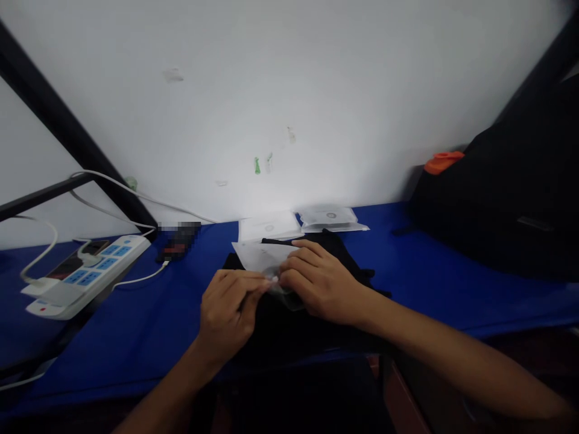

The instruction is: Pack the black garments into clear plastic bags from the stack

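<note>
A translucent white plastic bag (257, 256) lies over black cloth (337, 247) at the front of the blue table. My left hand (233, 304) pinches the bag's near edge, around a small white piece, between thumb and fingers. Close beside it, my right hand (321, 280) has its fingers curled on the same bag, its fingertips nearly touching those of my left hand. What lies under my right palm is hidden. Behind the cloth, against the wall, are a flat white packet (269, 226) and a second white packet (328, 218) with a round mark.
On the left, a white power strip (90, 277) with cables rests on the blue table (149, 319). A dark device (178, 241) with a white cable is near the wall. At right stands a large black bag (506, 199) with an orange item (443, 162) by it.
</note>
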A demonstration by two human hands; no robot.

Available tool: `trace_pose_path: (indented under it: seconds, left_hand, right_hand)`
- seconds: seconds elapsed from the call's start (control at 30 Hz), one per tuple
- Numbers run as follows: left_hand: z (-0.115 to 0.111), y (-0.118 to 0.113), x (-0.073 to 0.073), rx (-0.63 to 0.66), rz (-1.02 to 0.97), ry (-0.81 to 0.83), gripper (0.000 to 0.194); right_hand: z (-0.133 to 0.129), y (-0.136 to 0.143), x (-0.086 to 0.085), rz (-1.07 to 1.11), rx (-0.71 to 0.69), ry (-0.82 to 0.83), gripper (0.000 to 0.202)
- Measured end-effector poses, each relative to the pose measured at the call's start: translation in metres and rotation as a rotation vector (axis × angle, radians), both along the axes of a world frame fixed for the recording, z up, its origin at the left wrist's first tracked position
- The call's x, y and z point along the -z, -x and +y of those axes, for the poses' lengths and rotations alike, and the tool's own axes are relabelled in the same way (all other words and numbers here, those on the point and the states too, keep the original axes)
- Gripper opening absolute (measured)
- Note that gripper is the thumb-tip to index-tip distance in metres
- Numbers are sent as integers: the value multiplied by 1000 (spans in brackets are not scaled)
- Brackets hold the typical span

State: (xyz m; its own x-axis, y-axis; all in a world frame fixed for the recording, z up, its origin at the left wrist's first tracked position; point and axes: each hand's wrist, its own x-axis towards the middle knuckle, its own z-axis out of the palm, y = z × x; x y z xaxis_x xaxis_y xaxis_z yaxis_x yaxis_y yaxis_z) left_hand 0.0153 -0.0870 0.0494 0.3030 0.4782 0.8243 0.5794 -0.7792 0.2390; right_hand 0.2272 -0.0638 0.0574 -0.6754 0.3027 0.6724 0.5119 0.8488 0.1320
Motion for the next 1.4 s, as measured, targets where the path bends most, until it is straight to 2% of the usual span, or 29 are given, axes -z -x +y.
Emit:
trace_pose_path:
  seconds: [0.17,0.3,0.43,0.6,0.77,0.93,1.1,1.4]
  left_hand:
    - [1,2,0,26,-21,106,7]
    - [-1,1,3,59,25,103,8]
    - [-3,0,2,77,48,70,13]
    - [-3,-2,-5,124,148,66,15]
    - [-7,-4,-14,85,191,54,9]
    - [-7,-7,-17,53,149,34,10]
    - [-7,-10,-15,30,51,45,10]
    - [-7,-12,-2,-36,-84,29,9]
  right_hand:
    - [4,-11,3,119,-75,212,13]
    - [-5,-7,-1,192,-119,272,20]
    - [-9,-1,-4,175,-125,239,17]
    - [-9,2,-4,192,-149,219,11]
    - [-12,6,-5,171,-117,171,11]
    - [-13,8,-11,108,-91,165,16]
    - [-15,10,-15,96,-71,131,18]
    - [-17,15,-10,98,-26,87,17]
